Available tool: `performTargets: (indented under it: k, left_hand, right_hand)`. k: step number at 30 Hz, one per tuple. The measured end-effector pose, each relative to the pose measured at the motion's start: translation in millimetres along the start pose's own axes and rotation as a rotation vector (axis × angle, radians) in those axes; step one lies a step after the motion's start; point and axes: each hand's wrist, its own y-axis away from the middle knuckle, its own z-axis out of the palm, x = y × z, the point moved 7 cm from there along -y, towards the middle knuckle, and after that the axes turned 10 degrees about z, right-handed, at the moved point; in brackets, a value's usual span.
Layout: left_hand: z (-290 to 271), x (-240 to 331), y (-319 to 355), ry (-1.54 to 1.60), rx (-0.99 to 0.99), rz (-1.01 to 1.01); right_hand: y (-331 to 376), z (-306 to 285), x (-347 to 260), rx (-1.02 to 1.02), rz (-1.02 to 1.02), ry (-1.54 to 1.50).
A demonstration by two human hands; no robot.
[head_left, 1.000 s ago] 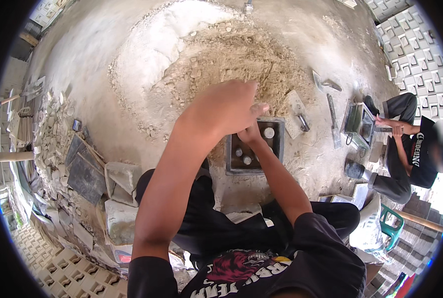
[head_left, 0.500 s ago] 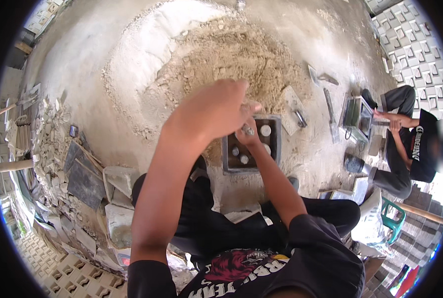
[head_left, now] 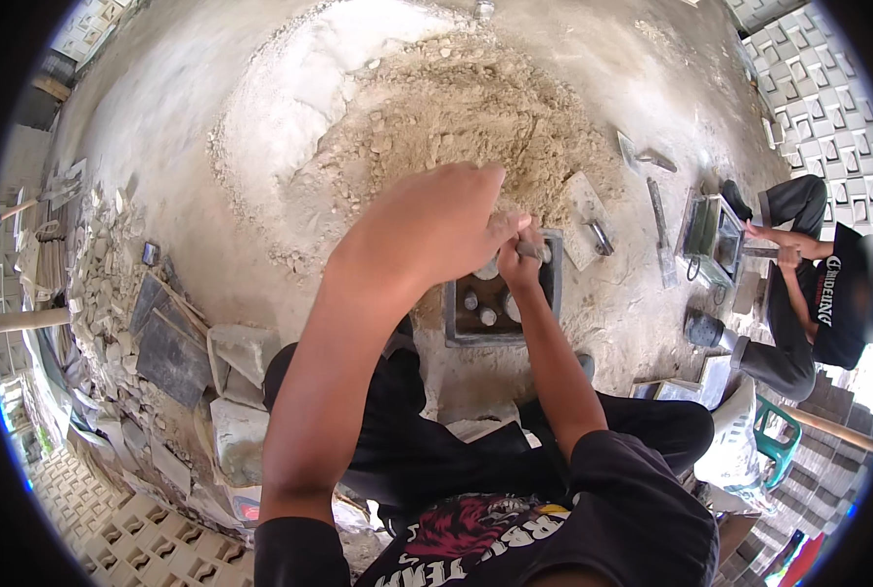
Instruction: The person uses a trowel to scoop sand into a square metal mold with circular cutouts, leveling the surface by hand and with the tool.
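Left hand (head_left: 446, 220): head view, middle of the frame; it arches over, its thumb close against the other hand. Its palm is hidden, so whether it grips anything cannot be told.
Right hand (head_left: 516, 268): closed around the grey bar (head_left: 532, 252), of which only a short stub shows.
Dark box (head_left: 450, 313): centre of the frame, beneath your hands, its upper part partly covered by them.
Pegs (head_left: 487, 316): pale, round-topped, inside the box. If your bar strays sideways, it could knock one askew or chip its edge.
Your view: your own hands mask the upper corner, so a misplaced stroke might go unnoticed; crowded thumbs could be pinched.
Sand heap (head_left: 456, 117): upper centre, just beyond the box; a brushing wrist could spill grit inward.
Board (head_left: 580, 201): right of the box, carrying a metal tool (head_left: 601, 238); a wide swing might catch it.
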Motion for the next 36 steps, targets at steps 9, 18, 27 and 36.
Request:
performTargets:
  k: [9, 18, 27, 36]
  left_hand:
    - [7, -6, -9, -0.036, -0.133, -0.101]
    - [9, -2, -10, -0.046, -0.135, -0.081]
    - [11, -2, -7, -0.030, -0.109, -0.042]
    - [5, -7, 1, -0.042, -0.147, -0.094]
  right_hand:
    - [10, 6, 13, -0.008, -0.003, -0.042]
    - [7, 13, -17, 0.002, 0.116, -0.187]
    - [12, 34, -41, -0.009, 0.042, -0.043]
    - [9, 45, -40, -0.269, 0.118, -0.130]
